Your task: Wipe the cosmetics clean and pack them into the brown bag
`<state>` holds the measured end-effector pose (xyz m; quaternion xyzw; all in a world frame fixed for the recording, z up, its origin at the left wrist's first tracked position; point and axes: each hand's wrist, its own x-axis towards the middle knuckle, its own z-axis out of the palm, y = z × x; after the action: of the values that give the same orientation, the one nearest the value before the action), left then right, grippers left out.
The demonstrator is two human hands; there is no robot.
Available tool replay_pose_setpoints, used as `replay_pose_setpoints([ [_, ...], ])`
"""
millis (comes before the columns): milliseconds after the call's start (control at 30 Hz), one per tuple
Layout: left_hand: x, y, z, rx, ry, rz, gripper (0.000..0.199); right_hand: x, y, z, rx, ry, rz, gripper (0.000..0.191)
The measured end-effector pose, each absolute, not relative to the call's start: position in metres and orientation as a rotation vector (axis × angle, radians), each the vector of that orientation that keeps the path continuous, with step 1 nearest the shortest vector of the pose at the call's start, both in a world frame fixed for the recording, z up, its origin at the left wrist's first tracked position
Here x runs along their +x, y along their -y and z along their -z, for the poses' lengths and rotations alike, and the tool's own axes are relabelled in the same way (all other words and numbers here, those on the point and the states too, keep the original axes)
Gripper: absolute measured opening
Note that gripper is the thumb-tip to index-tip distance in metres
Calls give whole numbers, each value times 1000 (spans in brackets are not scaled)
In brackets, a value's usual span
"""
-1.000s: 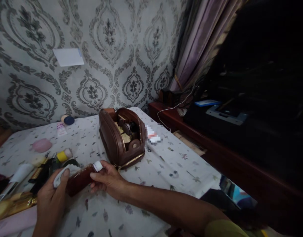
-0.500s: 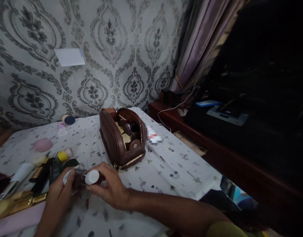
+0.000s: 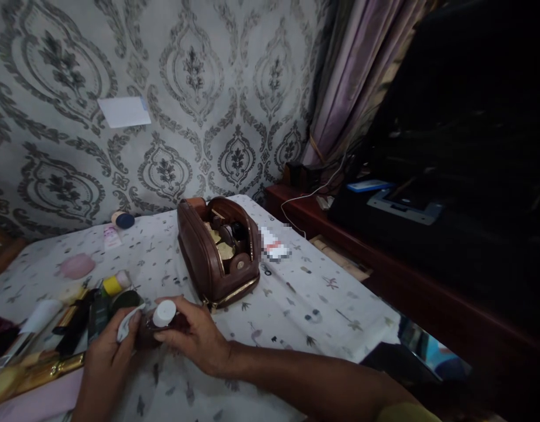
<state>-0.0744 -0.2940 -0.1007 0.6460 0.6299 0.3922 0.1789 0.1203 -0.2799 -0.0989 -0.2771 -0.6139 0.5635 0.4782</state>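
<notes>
My right hand (image 3: 200, 337) is closed round a small dark bottle with a white cap (image 3: 164, 313), its cap tipped up toward me. A white wipe or tissue (image 3: 129, 323) is pinched between the thumb and fingers of my left hand (image 3: 109, 346), close against the bottle's left side. Part of the bottle's body is hidden by my fingers. Just beyond my hands stands a brown toiletry bag (image 3: 200, 258), unzipped at the top, with several bottles and pale items inside.
Left of my hands lie several cosmetics, including a gold-handled brush (image 3: 59, 368), a yellow-banded tube (image 3: 115, 283) and a pink sponge (image 3: 77, 265). A blurred white packet (image 3: 274, 245) lies right of the bag. A dark red desk (image 3: 314, 217) borders the table's right side.
My left hand and the wipe have shifted slightly, with the wipe now showing more above the thumb. The bottle stays in my right hand. The view has tilted a little.
</notes>
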Motion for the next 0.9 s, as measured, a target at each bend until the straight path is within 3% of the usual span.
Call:
replay_pose_setpoints([
  [233,-74,295,102,1940,-1802,-1115,42,124,278,99,-683,1689,-1110,46],
  [500,-78,296,102,2103,-1772,-1119,35,126,279,96,-707,1748,-1032,48],
  [733,-64,305,91,2015,-1787,-1260,33,123,278,102,-857,1786,-1092,54],
  [900,-54,306,85,2322,-1710,-1287,31,124,279,101,-1003,1754,-1214,48],
])
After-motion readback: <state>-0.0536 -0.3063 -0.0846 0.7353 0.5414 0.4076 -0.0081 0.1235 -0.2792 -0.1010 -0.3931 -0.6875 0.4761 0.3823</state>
